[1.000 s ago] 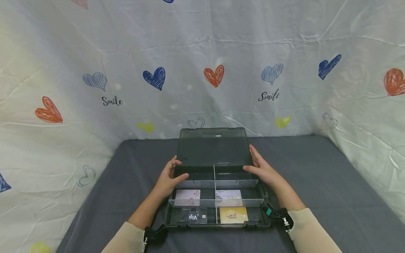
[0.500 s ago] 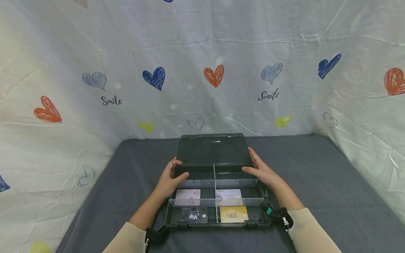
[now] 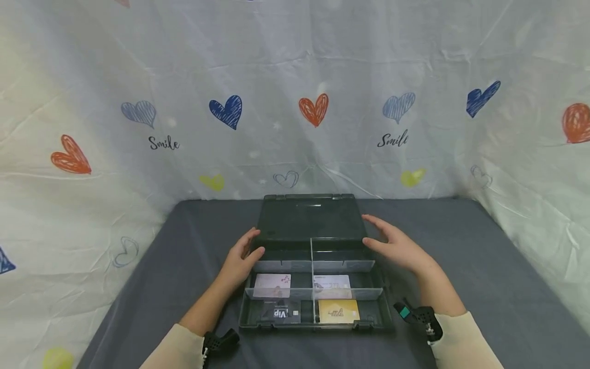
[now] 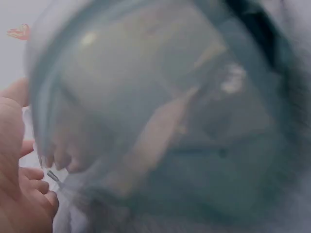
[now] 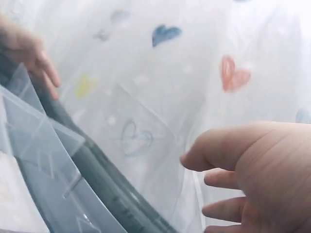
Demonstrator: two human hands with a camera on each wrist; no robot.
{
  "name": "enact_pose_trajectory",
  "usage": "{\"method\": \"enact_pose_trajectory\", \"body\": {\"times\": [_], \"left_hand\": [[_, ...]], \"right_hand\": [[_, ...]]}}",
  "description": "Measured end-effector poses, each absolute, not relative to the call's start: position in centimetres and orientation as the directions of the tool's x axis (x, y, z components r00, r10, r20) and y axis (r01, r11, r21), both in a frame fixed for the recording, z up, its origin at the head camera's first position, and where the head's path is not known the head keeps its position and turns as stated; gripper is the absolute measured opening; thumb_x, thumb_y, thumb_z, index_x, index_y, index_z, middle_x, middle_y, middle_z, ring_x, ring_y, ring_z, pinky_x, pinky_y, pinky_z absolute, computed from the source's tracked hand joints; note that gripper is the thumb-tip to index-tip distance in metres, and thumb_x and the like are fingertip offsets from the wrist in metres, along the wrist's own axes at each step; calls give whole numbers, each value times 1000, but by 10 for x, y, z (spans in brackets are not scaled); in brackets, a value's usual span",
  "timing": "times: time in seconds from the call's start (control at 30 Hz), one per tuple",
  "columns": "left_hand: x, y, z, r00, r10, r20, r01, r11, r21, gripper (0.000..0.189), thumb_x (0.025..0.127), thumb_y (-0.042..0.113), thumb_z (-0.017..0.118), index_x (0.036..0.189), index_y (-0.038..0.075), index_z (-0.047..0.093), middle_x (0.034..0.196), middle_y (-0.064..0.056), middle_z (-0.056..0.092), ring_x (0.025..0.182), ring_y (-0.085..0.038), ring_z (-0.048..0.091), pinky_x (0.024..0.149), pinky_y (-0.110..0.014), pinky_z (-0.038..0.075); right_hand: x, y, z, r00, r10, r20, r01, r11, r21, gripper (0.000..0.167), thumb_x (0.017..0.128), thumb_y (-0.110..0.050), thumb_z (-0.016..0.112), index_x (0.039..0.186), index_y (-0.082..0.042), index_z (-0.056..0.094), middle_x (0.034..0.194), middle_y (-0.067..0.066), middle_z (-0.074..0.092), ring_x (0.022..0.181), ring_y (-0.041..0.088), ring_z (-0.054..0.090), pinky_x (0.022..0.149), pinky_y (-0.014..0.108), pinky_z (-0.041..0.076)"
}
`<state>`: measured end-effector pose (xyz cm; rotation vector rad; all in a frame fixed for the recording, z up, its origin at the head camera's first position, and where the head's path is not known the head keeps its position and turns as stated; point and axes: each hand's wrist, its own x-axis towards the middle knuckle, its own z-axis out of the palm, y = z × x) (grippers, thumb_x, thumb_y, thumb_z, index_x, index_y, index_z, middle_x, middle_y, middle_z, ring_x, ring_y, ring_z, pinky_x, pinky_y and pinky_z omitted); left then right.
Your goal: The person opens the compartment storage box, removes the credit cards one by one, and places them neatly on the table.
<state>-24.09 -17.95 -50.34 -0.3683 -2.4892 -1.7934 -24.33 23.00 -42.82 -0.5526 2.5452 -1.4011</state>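
A dark green translucent divided box (image 3: 272, 326) stands on the table, its lid (image 3: 311, 219) tipped back at the far side. In its nearer compartments lie a pink card (image 3: 273, 285), a pale card (image 3: 332, 283), a black Vip card (image 3: 281, 313) and a gold card (image 3: 338, 311). My left hand (image 3: 240, 262) is by the box's left edge, fingers loosely spread; whether it touches is unclear. To the right, apart from the box, my right hand (image 3: 400, 250) holds nothing, thumb and fingers extended. The right wrist view confirms a gap between my right hand (image 5: 267, 174) and the box (image 5: 107, 174).
A dark grey cloth (image 3: 461, 266) covers the table. Behind it and at the sides hangs a white curtain (image 3: 276, 61) printed with hearts. Clear dividers (image 3: 348, 293) split the box into compartments. Black straps (image 3: 421, 315) sit on both wrists.
The lid has tipped further back and come to rest. Both hands have since moved outward from it, the right one further. The cards lie as before.
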Motion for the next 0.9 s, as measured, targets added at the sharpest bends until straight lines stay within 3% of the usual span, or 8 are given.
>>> {"method": "enact_pose_trajectory", "body": {"times": [0.2,0.27,0.43,0.5,0.63,0.73,0.83,0.9], "left_hand": [[-211,-199,-509,-936,246,251,331,376,865,65,100,14,68,156,4,39,167,-20,25,152,-42,20,116,-63,21],[-200,-204,-509,-923,269,275,370,428,824,68,98,16,71,157,6,39,167,-16,25,153,-39,21,117,-60,23],[-180,-209,-512,-866,375,330,493,528,692,77,93,22,77,158,8,38,169,-11,23,154,-35,22,118,-26,17],[-177,-210,-515,-840,422,341,533,524,665,80,92,22,77,159,8,36,169,-12,22,154,-36,21,116,-17,13],[-176,-213,-519,-815,457,357,568,508,647,84,91,20,78,160,6,32,169,-13,23,154,-35,21,117,-16,13],[-175,-216,-521,-810,458,365,572,481,665,86,91,16,77,161,4,29,168,-15,24,155,-31,21,117,-16,14],[-174,-217,-521,-810,459,366,568,456,686,88,91,14,77,163,5,25,168,-15,22,155,-27,19,117,-16,14],[-174,-217,-522,-808,459,370,570,446,690,89,92,13,76,163,5,24,169,-15,22,155,-28,18,118,-16,14]], "right_hand": [[-223,220,-414,-870,-489,60,-352,531,-771,58,105,-29,61,154,-5,44,157,17,44,146,43,35,113,62,30],[-217,218,-412,-857,-512,56,-364,526,-769,54,104,-28,62,152,-6,48,152,15,51,144,39,41,112,60,33],[-203,218,-411,-828,-560,-30,-326,524,-787,45,105,-27,60,141,-1,58,137,15,63,127,32,59,100,46,51],[-200,218,-411,-817,-572,-68,-309,534,-787,41,106,-27,60,136,0,63,132,13,66,119,29,64,93,40,54],[-200,213,-417,-812,-573,-111,-280,549,-787,35,105,-24,59,128,2,68,123,12,71,107,24,68,82,35,54],[-200,206,-423,-817,-557,-148,-244,568,-786,33,104,-18,58,126,4,70,120,13,72,82,19,63,69,34,49],[-201,198,-430,-830,-534,-161,-255,620,-742,30,102,-15,60,122,4,72,116,11,73,77,14,59,67,34,49],[-200,193,-434,-843,-516,-154,-273,655,-705,28,101,-14,61,120,3,74,114,10,74,83,13,65,69,35,52]]}}
